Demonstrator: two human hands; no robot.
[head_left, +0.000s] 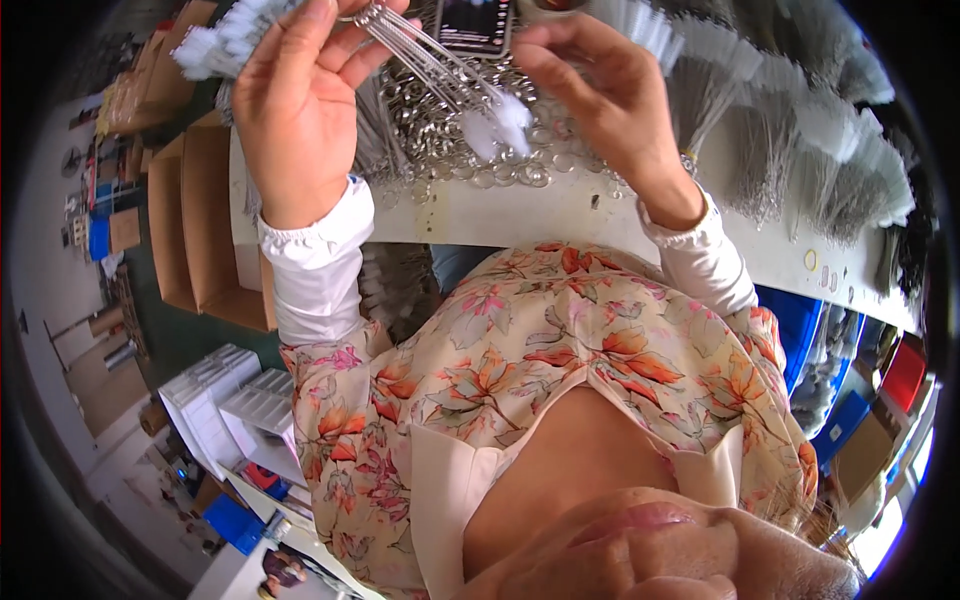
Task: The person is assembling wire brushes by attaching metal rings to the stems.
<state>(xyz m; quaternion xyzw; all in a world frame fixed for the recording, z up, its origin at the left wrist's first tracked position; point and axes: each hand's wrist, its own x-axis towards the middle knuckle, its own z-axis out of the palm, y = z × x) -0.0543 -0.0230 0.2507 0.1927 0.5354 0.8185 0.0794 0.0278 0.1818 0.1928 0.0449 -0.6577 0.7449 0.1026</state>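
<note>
My left hand (pixel 295 110) is closed at the top left, its thumb and fingers pinching a metal ring with a bundle of thin wire brushes (pixel 425 65). Their twisted metal stems slant down to the right and end in white bristle tips. To the right, my right hand (pixel 605 95) is raised over the table with thumb and forefinger bent and slightly apart; nothing shows between them. Below and between both hands lies a heap of loose metal split rings (pixel 510 170). More wire stems (pixel 380 130) lie beside my left wrist.
A phone (pixel 475 25) with its screen lit is at the top of the white table (pixel 560 212). Rows of white-tipped brush bundles (pixel 770 140) lie on the right. Cardboard boxes (pixel 215 220) stand left of the table, with white plastic trays (pixel 225 405) lower down.
</note>
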